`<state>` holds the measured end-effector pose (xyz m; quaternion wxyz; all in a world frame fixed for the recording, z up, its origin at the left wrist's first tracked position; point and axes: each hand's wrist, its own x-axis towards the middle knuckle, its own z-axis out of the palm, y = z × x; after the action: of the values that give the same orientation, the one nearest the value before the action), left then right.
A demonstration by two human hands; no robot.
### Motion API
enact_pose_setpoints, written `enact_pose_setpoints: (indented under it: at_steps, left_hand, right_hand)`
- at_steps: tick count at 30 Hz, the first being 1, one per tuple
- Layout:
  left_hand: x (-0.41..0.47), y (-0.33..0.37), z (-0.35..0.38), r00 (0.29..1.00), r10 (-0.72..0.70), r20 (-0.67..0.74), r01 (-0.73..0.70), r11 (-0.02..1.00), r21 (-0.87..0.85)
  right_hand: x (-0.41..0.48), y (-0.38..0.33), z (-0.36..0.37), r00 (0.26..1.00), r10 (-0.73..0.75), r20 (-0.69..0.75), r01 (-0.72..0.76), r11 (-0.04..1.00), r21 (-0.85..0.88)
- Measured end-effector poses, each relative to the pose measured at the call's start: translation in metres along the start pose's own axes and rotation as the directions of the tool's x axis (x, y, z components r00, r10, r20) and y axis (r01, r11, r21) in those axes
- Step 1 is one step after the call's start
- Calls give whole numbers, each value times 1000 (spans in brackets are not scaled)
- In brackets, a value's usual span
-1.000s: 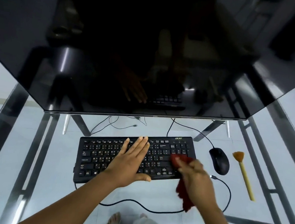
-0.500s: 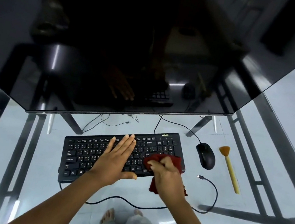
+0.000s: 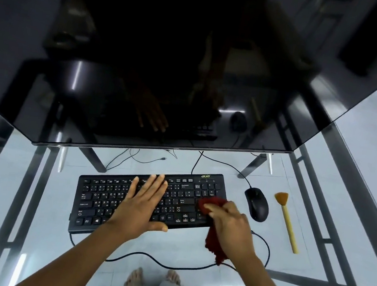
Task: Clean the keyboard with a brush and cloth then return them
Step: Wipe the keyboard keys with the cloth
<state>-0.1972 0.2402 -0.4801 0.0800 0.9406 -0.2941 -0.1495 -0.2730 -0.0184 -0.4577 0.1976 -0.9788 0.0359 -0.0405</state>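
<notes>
Head view, looking down through glass worktop (image 3: 180, 247).

Keyboard (image 3: 99, 203): black, full-size, low-profile, white legends, green "acer" mark at far right corner. Flat on the worktop, below the dark monitor (image 3: 145, 64), left end a little nearer the person than the right. Black cable (image 3: 160, 263) looping across the worktop in front of it.

Left hand (image 3: 142, 204): palm down on the middle key rows, fingers straight and close together, pointing away, thumb out along the near edge. Grip spread flat, pressing on keys.

Right hand (image 3: 231, 224): over the right end of the keyboard, by the number pad. Grip bunched around a dark red cloth (image 3: 207, 205). One wad sticking out ahead of the fingers onto the keys, a ragged tail trailing out below the wrist over the worktop. Probably touching the keys there, but the contact line is hidden under the wad.

Brush (image 3: 286, 221): pale wooden handle, orange-brown fan of bristles at the far end. Lying loose on the worktop, well right of the keyboard, just beyond the black mouse (image 3: 256, 204), apart from both hands.

Bare feet (image 3: 137, 278) visible below, through the glass.
</notes>
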Motion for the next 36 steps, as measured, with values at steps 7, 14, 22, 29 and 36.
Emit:
enact_pose_setpoints:
  at_steps: [7, 14, 22, 29, 36]
  left_hand:
    - [-9, 2, 10, 986, -164, -24, 164, 986, 1]
    - [-8, -1, 13, 988, -149, -44, 151, 988, 29]
    - [-8, -1, 14, 988, -142, -58, 144, 989, 33]
    - [-9, 0, 14, 989, -126, -80, 127, 992, 9]
    - [-11, 0, 16, 986, -134, -100, 134, 991, -9]
  right_hand:
    - [-1, -30, 29, 951, -285, 118, 295, 952, -81]
    - [41, -21, 30, 992, 120, -43, -127, 970, -208]
    - [65, -25, 28, 996, 72, -51, -81, 978, -192]
    - [61, -69, 41, 948, -297, 113, 313, 935, -170]
    - [59, -85, 51, 966, -250, 66, 257, 956, -139]
